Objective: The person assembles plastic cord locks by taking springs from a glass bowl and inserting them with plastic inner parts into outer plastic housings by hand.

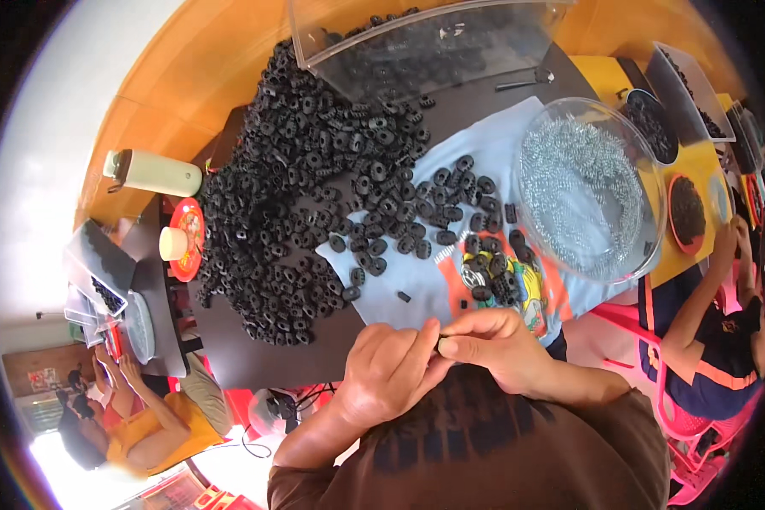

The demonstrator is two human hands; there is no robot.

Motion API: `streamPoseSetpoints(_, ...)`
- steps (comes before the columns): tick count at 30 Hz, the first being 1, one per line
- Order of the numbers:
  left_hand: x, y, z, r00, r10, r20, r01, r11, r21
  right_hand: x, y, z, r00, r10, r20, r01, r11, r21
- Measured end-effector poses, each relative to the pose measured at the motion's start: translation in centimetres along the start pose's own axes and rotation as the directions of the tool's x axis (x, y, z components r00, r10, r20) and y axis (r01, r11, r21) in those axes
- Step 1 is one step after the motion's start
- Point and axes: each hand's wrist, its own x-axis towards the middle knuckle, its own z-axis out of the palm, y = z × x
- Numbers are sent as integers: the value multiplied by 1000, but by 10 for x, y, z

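Two bare hands met at the fingertips, where we worked on one small dark piece. We had the right hand clamped on it between thumb and index finger. We had the left hand bent inward, its fingers pressed to the same piece from the opposite side. Our fingers covered most of the piece, so we could not tell its full shape.

Just beyond both hands, we had a light blue cloth spread over the dark table. On the cloth, ahead of the left hand, we saw a small black cylinder lying alone. Farther ahead of the hands, we had loose black parts scattered on the cloth; ahead and to the left of the left hand, these ran into a large black heap. Ahead and to the right of the right hand, we had a round clear basin holding shiny coiled springs. Well beyond both hands, we had a clear bin behind the heap.
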Motion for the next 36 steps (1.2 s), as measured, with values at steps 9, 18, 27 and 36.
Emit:
streamPoseSetpoints(9,54,-35,-42,986,-144,-82,148,987,54,3,5,-8,996,-47,76,70,944,-324)
streamPoseSetpoints(18,214,-99,-54,907,-307,-287,306,951,-49,6,13,-19,906,-318,280,423,650,-631)
streamPoseSetpoints(27,79,-62,-22,903,-424,61,427,903,-44,11,19,-20,864,-343,369,503,578,-642)
streamPoseSetpoints(36,39,-63,34,971,-198,133,170,966,194,12,31,-16,775,-479,413,592,323,-738)
